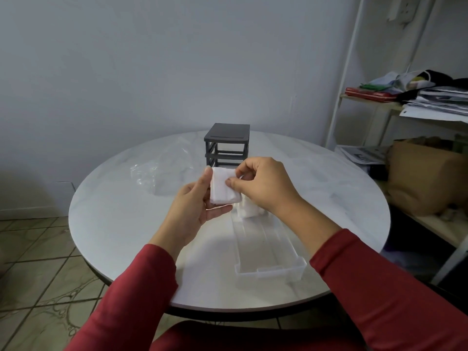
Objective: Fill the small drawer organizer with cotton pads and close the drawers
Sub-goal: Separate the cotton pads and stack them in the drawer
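My left hand [195,209] holds a stack of white cotton pads [224,188] above the table, thumb on one side and fingers under it. My right hand [263,183] pinches the stack's right edge between thumb and forefinger. Below them a clear plastic drawer [268,252] lies pulled out on the table, with some white cotton pads [249,210] standing in its far end. The dark grey organizer frame [226,144] stands behind, and its slots look empty of drawers.
A crumpled clear plastic bag [159,171] lies left of the frame on the round white marble table [126,224]. A white shelf unit [415,107] with papers, cloths and a brown bag stands at the right. Tiled floor lies at the left.
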